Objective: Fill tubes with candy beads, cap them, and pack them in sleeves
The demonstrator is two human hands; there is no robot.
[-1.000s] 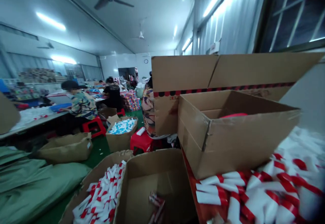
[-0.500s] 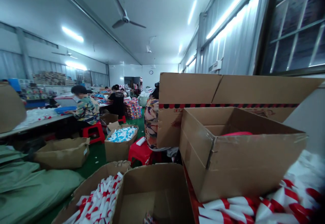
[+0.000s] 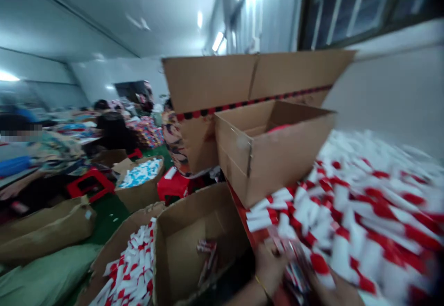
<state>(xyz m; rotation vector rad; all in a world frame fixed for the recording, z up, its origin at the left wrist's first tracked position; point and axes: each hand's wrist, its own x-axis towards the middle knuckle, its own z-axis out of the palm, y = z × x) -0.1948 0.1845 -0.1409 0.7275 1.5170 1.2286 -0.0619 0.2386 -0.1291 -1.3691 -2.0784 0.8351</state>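
At the lower edge, my left hand, with a yellow band at the wrist, is closed on a clear plastic packet. Its contents look dark, red and white, but blur hides what they are. My right hand is beside the packet, partly cut off by the bottom edge, its fingers smeared by motion. Around both hands lies a heap of white tubular pieces with red ends. To the left, an open cardboard box holds a few similar packets on its bottom.
A carton of red-and-white pieces adjoins the open box. A large carton stands on the red tabletop. A red stool, a box of blue-and-white pieces and a green sack are farther left. Co-workers sit beyond.
The view has swung right and down. Both my hands have come into sight with the plastic packet, and more of the red-and-white heap shows.
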